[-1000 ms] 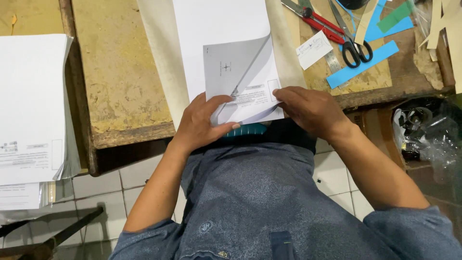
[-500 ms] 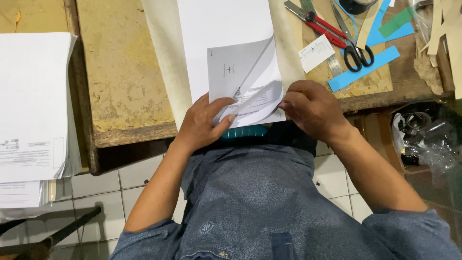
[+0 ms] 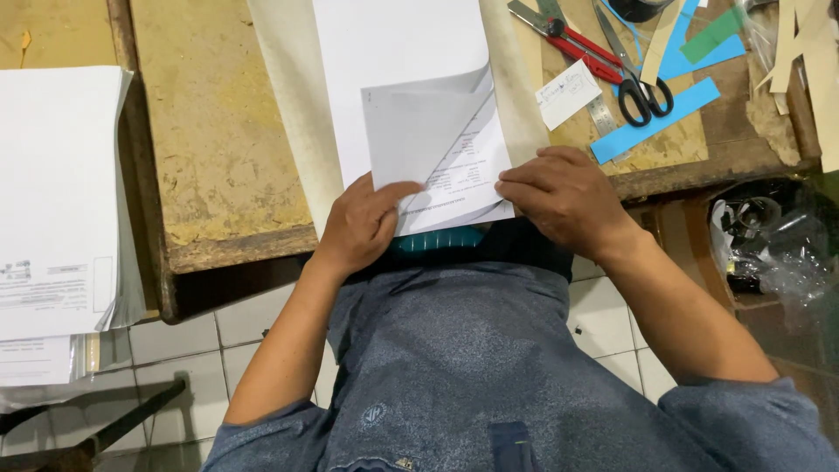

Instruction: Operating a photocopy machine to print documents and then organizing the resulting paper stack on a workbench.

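Note:
A white sheet of paper (image 3: 398, 61) lies on a worn wooden table (image 3: 218, 149), its near part folded up so the printed underside (image 3: 428, 131) shows. My left hand (image 3: 363, 223) pinches the folded sheet's lower left corner. My right hand (image 3: 568, 197) presses flat on its lower right edge at the table's front edge. A beige paper strip (image 3: 284, 96) lies under the sheet.
Black-handled scissors (image 3: 634, 70), a red utility knife (image 3: 568, 39), blue paper strips (image 3: 655, 122) and a small white card (image 3: 568, 93) lie at the right. A stack of white printed sheets (image 3: 57, 201) sits at the left. A clear plastic bag (image 3: 778, 245) lies at lower right.
The folded flap has been lifted and pulled further up the sheet, so more of its printed underside shows. Both hands have slid slightly apart along its near edge.

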